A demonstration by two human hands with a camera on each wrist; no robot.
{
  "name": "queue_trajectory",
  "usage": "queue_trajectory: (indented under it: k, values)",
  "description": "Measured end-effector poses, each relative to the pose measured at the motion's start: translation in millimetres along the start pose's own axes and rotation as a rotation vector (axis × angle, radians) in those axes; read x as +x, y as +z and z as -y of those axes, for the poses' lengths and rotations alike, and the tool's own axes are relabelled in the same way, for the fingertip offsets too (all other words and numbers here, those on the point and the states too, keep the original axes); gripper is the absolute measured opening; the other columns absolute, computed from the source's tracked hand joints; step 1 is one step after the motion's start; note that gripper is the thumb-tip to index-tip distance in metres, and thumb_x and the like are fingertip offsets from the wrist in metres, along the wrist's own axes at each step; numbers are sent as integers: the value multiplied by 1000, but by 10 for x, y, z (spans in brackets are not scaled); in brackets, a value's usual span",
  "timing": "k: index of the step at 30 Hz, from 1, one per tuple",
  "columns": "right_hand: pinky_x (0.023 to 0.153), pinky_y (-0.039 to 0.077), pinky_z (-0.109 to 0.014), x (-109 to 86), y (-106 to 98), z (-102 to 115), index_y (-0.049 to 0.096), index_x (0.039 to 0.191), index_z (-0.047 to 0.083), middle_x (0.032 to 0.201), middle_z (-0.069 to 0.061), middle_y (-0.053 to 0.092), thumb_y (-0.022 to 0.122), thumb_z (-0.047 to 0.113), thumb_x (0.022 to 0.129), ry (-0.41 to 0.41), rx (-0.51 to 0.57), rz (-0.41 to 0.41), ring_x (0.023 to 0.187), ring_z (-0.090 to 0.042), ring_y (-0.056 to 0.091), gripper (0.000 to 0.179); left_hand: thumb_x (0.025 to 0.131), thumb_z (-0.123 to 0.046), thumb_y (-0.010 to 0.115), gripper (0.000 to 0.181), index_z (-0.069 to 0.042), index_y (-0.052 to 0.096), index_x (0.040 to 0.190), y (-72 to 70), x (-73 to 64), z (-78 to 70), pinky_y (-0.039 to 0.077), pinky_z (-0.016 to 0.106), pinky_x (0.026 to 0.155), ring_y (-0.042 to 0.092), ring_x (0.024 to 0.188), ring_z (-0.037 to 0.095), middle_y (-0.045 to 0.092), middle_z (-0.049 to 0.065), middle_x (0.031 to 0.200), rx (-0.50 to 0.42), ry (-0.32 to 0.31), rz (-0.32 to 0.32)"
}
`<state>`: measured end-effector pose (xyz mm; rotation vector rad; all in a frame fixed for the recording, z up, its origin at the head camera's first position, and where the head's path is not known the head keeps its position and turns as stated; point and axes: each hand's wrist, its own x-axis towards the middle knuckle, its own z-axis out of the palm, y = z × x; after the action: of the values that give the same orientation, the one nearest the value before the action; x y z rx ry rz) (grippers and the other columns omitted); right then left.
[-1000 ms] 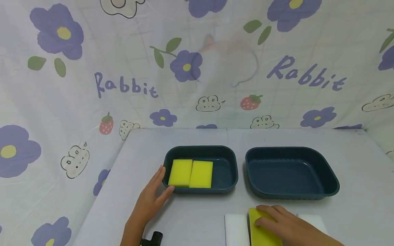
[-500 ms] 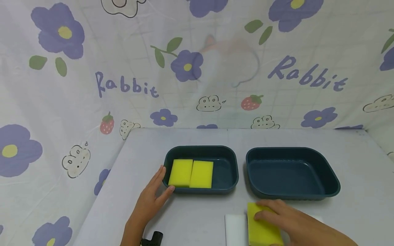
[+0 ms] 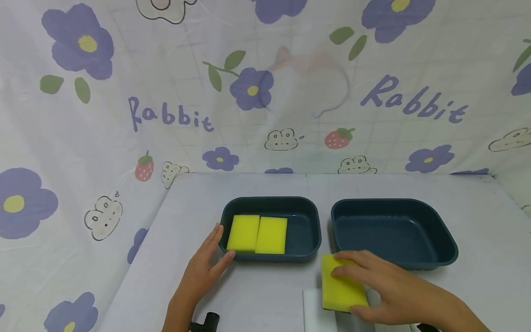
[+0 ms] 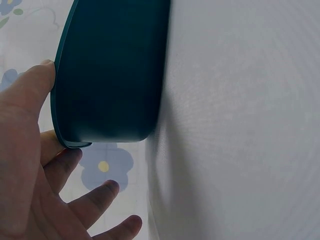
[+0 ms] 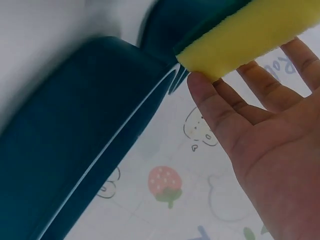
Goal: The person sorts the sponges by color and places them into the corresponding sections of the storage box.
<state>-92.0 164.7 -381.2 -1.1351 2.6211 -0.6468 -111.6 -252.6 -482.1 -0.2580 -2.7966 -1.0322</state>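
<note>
My right hand (image 3: 387, 290) pinches a yellow scouring sponge (image 3: 342, 288) between thumb and fingers, raised over the front of the table. In the right wrist view, a dark green scouring layer (image 5: 212, 27) shows along one side of it. The left hand (image 3: 203, 265) rests against the near left corner of the left dark teal tray (image 3: 303, 236), its fingers spread, with thumb and index finger at the rim. Two more yellow sponges (image 3: 271, 235) lie side by side in the left half of that tray.
A second, larger dark teal tray (image 3: 386, 235) stands to the right, just behind my right hand. White flat pieces (image 3: 317, 311) lie at the table's front, partly hidden under the held sponge and hand. A patterned curtain (image 3: 249, 129) hangs behind the table (image 3: 199, 193).
My right hand has lifted the sponge off the front of the table and carried it forward and a little left. The left hand and both trays have stayed put.
</note>
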Motion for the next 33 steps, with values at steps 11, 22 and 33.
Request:
queue_trajectory:
  k: [11,22,33]
  values:
    - [90,54,-39,270,-87,-65,57,138,29,144,7,51,58,40,100,-81,23,-55,116,-12,52,40,97,-49,62,78,-15,30,159,9,-8,10,28,51,115,27,148,23,26,1,163,-1,9,-7]
    - [94,52,-48,469,-194,-36,58,137,27,141,4,51,55,40,102,-118,55,-25,118,-18,51,37,97,-48,63,77,-14,32,158,19,-4,4,29,52,114,29,147,26,25,0,163,-1,21,-21]
    - [91,49,-40,717,-141,-133,57,138,23,139,6,49,51,40,103,-127,58,-1,113,-14,47,39,97,-46,65,77,-14,32,158,12,4,4,29,53,114,29,147,26,27,1,163,7,15,-23]
